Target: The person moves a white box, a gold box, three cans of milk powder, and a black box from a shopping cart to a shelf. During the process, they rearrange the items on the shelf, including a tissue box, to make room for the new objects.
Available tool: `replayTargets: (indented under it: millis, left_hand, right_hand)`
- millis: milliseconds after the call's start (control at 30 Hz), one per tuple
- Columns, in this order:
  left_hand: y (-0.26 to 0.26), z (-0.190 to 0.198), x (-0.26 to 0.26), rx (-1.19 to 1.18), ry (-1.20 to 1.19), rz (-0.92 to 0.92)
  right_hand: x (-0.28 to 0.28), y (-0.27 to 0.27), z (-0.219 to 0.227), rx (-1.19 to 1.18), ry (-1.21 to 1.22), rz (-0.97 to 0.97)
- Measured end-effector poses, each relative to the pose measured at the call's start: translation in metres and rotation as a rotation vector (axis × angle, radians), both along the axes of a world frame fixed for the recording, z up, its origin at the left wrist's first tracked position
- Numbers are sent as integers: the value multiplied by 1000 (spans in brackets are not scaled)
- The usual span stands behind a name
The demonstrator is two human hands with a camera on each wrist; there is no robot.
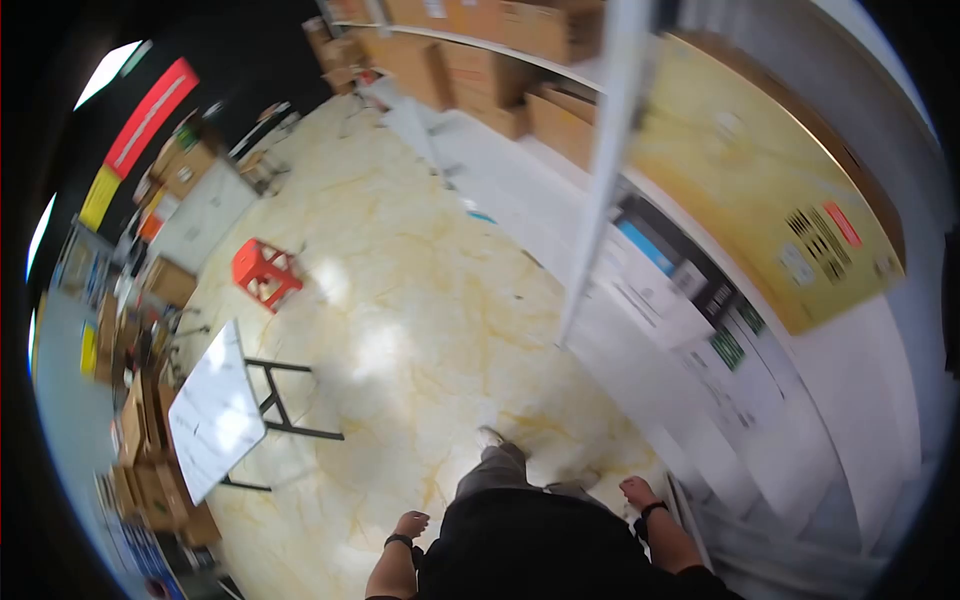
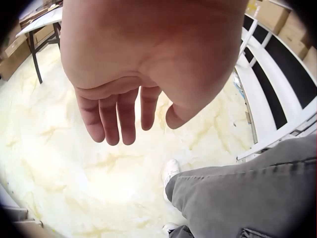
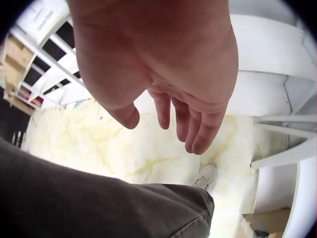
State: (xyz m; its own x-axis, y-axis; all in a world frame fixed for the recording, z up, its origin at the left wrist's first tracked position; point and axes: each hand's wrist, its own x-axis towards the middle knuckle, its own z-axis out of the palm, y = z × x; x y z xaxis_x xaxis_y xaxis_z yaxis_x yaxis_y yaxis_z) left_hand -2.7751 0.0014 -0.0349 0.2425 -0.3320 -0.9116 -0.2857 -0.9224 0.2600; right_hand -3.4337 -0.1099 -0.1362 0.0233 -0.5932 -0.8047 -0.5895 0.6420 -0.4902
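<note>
The left hand [image 1: 411, 524] hangs beside the body in the head view, a dark band on its wrist. In the left wrist view that hand [image 2: 143, 69] holds nothing, its fingers loosely extended over the floor. On the other side, the right hand [image 1: 638, 492] hangs near the white shelving, also with a dark band. The right wrist view shows this hand [image 3: 158, 69] empty, with relaxed, slightly bent fingers. Neither hand touches an object.
White shelves [image 1: 500, 170] with cardboard boxes [image 1: 480, 75] and a large yellow box [image 1: 760, 180] line the right. A white-topped table [image 1: 220, 410] and a red stool [image 1: 262, 268] stand left on the marbled floor [image 1: 420, 260]. More cartons [image 1: 150, 490] are piled behind the table.
</note>
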Motion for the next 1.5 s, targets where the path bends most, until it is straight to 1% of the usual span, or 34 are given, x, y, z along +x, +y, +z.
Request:
replayTargets:
  millis: [33,67,100,167,233,267,300,367,433,467,500,533,567,600,667,700,733,767,800,833,900,967,1000,1033,1100,1133,1200,1233,1267,1300,1333,1367,1467,1500]
  left_hand:
    - [3,2,-5,23,42,23]
    - [14,-7,6,17,86,130]
    - [9,-14,-6,33,148,98]
    - [8,-11,-2,-31,139,151]
    - [9,-26,14,-37,109,288]
    - [2,-27,23,2,78,304]
    - [1,-41,33,-33,45,354]
    - [-14,-43,53,-23,-2,331]
    - [-31,-50,75,-40,-64,264]
    - [-38,-53,80,-149,-127,336]
    - [-48,-53,86,-159,-129,357]
    - [-62,-51,92,-233,-122,411]
    - [-77,-48,98,-306,-115,463]
    - [-91,-41,100,-329,-118,517]
    - [-115,-41,107,-375,-109,545]
    - [-122,-43,110,-413,-99,556]
    - [-130,-46,116,-414,-88,525]
    - [-135,-47,124,-411,-93,536]
    - [-140,-41,131,-388,-42,553]
    - [-144,-47,138,-363,9,569]
    - [-141,-53,156,-343,-49,560]
    - [-147,-55,180,-188,-88,538]
    - [-152,-48,190,-144,-96,575]
    - [-157,-40,197,-102,-101,614]
    - [-167,-36,214,-46,-95,716]
    - [-175,-30,225,-40,-101,719]
    - [-197,-23,242,-4,-13,868]
    - [-212,-22,256,-6,-19,880]
    - [-224,-21,267,-98,-79,881]
    - [-233,-18,275,-184,-137,882]
    - [-247,-11,283,-244,-205,940]
    - [-259,-4,290,-234,-201,957]
    - [-295,-2,317,-273,-232,975]
    - [-301,-7,325,-257,-218,933]
  right_hand:
    - [1,-22,-10,42,-24,19]
    - [14,-43,-3,-9,-42,-125]
    - [25,-71,16,-56,-68,-270]
    - [49,-123,51,-74,-102,-313]
    - [61,-167,56,-72,-209,-265]
    - [76,-188,63,-73,-153,-245]
    - [89,-212,68,-81,-88,-228]
    - [89,-255,36,-86,-138,-151]
    - [123,-289,49,-85,-133,-102]
    - [143,-299,58,-78,-126,-69]
    - [167,-309,70,-73,-122,-40]
    - [187,-320,74,-58,-85,37]
    - [210,-332,76,-68,-89,55]
    - [225,-343,69,-41,-104,115]
    - [252,-365,57,-4,-129,241]
    - [263,-377,47,0,-127,253]
    - [274,-390,36,-30,-119,385]
    - [286,-405,26,-62,-114,515]
    - [304,-419,26,-58,-117,525]
    - [322,-432,28,-16,-89,492]
    - [355,-459,31,36,-64,462]
    - [391,-500,22,87,-37,461]
    - [394,-527,-9,139,-130,413]
    - [407,-547,-19,136,-135,419]
    - [440,-592,-26,-8,-141,558]
    - [464,-611,-14,39,-42,556]
    - [507,-651,-3,79,-50,535]
    - [534,-675,-4,109,-61,512]
    - [567,-690,24,74,-23,556]
    - [599,-711,36,81,-25,571]
    - [622,-735,38,44,14,672]
    - [644,-759,39,4,56,774]
    - [725,-825,36,-69,10,770]
    - [757,-842,42,-75,15,785]
